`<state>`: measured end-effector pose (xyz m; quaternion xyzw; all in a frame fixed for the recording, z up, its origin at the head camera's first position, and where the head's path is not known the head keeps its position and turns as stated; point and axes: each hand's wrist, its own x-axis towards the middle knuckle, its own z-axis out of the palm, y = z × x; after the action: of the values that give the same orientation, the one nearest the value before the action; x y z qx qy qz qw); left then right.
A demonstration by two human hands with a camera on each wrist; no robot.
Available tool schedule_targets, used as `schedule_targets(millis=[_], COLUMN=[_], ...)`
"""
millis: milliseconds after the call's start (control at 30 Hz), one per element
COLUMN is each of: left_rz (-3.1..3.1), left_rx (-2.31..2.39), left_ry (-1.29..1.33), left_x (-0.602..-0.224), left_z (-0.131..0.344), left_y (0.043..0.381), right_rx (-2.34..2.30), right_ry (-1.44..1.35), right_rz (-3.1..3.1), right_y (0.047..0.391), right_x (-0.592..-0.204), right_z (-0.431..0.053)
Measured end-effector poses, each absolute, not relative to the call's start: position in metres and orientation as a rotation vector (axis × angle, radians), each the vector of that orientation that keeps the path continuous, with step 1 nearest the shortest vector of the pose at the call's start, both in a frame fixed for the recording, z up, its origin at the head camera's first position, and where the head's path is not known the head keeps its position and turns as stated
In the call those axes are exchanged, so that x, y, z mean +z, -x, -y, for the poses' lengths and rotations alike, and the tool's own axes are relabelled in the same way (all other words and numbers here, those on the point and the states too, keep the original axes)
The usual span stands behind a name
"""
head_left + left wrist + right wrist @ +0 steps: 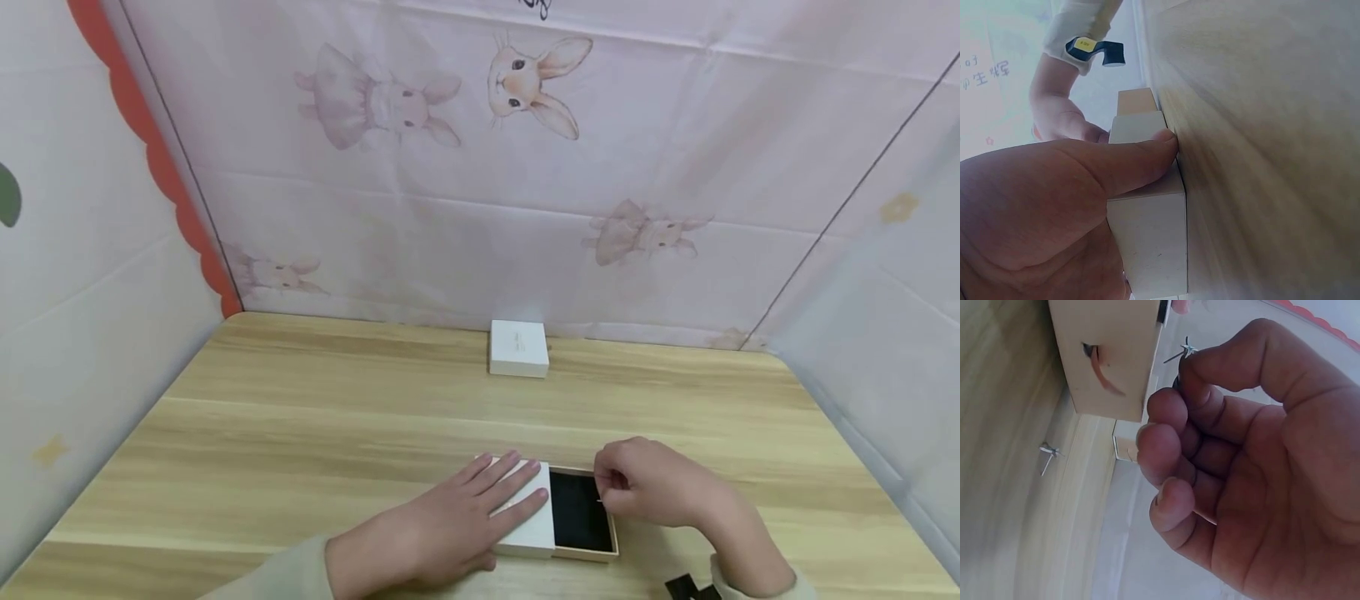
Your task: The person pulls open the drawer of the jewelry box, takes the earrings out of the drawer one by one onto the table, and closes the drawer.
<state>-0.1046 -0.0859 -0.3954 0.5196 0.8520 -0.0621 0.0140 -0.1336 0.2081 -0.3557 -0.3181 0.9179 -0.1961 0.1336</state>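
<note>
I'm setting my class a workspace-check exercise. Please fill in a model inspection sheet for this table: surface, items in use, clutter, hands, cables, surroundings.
Surface: wood-grain tabletop.
Items in use: white sleeve with tan drawer partly out, showing black lining; small metallic piece with a star-like end.
Clutter: white box near the back wall; a similar small piece on the tabletop, seen from the right wrist.
Left hand: lies over the sleeve, fingers spread.
Right hand: pinches the metallic piece beside the drawer's open end; black device at the wrist.
Cables: nothing seen.
Surroundings: rabbit-printed back wall; pale left wall with red scalloped edging.
</note>
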Motion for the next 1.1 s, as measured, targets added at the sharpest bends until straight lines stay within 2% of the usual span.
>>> schedule_targets(millis=[1100], left_rz=[-2.659], left_rx=[-0.198], left_ry=[-1.599], left_x=[-0.396], left_z=[0.085], left_y=[0.104], right_rx=[-0.622], right_ry=[0.774], right_rz=[-2.526], right_y=[0.132], right_x=[-0.352], right_z=[-0.226])
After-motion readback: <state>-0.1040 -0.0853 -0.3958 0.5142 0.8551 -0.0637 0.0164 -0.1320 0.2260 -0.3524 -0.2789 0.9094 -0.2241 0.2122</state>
